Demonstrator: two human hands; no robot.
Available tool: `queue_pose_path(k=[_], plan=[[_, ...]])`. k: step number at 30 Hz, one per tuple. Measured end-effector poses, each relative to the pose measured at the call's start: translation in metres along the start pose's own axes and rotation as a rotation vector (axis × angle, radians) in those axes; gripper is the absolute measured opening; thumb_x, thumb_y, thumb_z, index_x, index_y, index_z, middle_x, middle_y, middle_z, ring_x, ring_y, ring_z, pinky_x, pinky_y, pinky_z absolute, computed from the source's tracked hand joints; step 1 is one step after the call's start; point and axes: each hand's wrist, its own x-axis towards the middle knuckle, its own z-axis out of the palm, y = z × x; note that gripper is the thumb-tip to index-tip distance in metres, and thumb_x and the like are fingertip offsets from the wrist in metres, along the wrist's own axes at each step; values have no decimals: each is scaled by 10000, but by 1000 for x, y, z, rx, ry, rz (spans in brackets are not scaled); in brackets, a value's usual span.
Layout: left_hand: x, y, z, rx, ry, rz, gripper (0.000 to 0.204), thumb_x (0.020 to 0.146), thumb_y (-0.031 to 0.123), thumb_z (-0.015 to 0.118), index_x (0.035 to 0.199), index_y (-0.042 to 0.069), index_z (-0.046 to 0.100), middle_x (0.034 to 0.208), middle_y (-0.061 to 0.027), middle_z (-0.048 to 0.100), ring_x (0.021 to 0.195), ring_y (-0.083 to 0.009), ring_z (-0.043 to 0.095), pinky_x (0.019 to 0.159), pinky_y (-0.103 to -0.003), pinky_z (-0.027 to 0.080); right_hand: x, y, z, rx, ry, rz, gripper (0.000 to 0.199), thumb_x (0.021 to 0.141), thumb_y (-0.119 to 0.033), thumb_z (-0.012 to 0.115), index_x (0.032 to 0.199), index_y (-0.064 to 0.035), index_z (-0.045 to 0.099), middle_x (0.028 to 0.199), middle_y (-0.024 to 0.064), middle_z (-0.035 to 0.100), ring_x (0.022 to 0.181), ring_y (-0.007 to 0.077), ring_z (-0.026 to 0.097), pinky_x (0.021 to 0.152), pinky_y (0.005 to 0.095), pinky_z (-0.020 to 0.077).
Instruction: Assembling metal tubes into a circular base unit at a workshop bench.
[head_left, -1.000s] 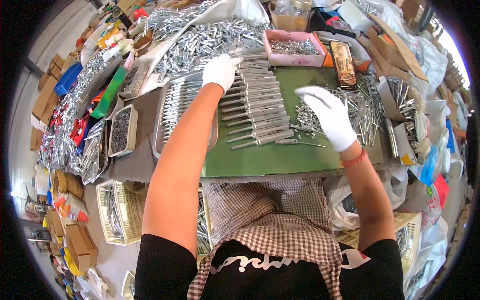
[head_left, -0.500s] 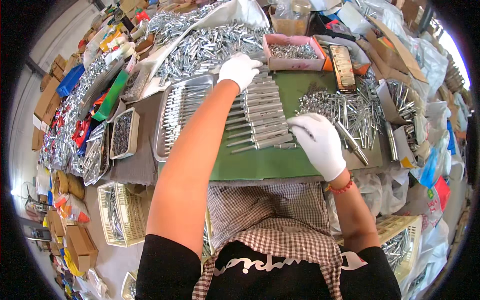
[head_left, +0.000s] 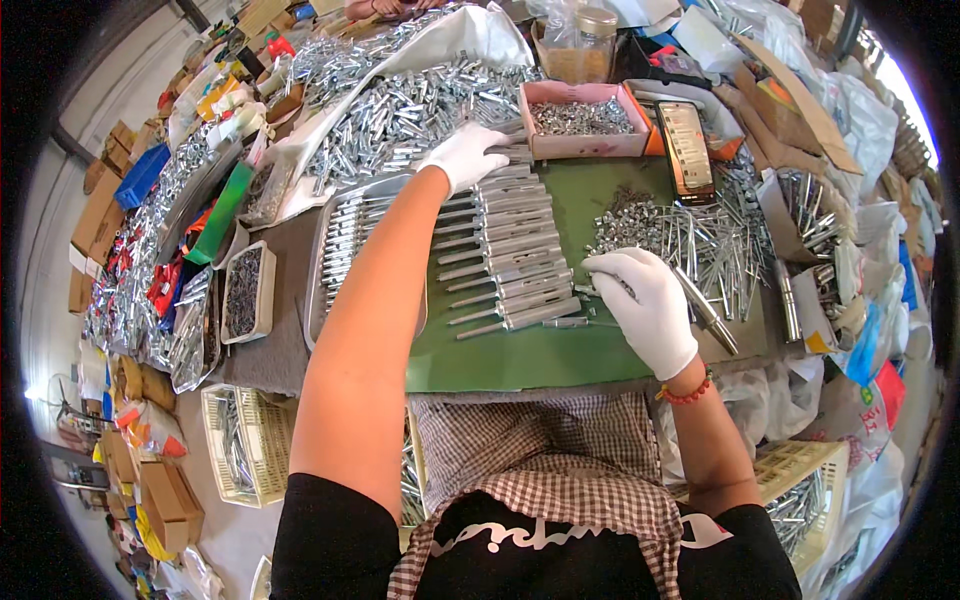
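White-gloved left hand (head_left: 463, 160) beside far rods (head_left: 516, 172), right hand (head_left: 648, 312) nearer, fingers (head_left: 608, 264) leftward.

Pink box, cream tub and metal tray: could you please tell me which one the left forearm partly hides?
The metal tray: the left forearm crosses in front of it, while the pink box and cream tub stand clear of that arm.

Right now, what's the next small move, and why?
I'd probably lower the right hand slightly leftward to the loose metal part: it lies near that hand, by the near end of the row of metal parts, while the left hand is at the far end. Can't tell whether the right hand already holds something.
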Motion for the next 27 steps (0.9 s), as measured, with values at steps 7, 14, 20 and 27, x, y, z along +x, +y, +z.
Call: queue_pose_path(k=[7,14,20,27], plan=[[-2,-5,8,0,6,-25,400,883,223,503,1262,107,560,1246,-215,540,1211,-338,469,1031,-399,363,6,4,4,-40,-14,-31,123,815,-99,591,897,-41,661,831,119,629,800,315,592,732,387,466],[0,4,5,58,20,-68,373,866,169,456,1208,127,600,1142,-204,543,1101,-358,528,980,-390,402,25,-1,12,-54,-87,-46,145,821,-137,585,919,-62,660,866,120,631,841,315,590,758,392,464],[-4,-14,-1,16,186,-53,371,885,197,428,1184,53,593,1147,-207,576,1107,-347,526,978,-396,400,55,13,16,-210,-94,-128,195,831,-203,573,943,-65,653,883,140,632,871,330,589,793,420,462],[20,-39,8,77,167,-29,373,907,190,386,1170,-9,558,1262,-163,544,1193,-309,483,1015,-382,388,71,8,19,-319,-134,-264,179,832,-236,569,895,-84,641,850,123,627,820,330,593,768,425,467]])
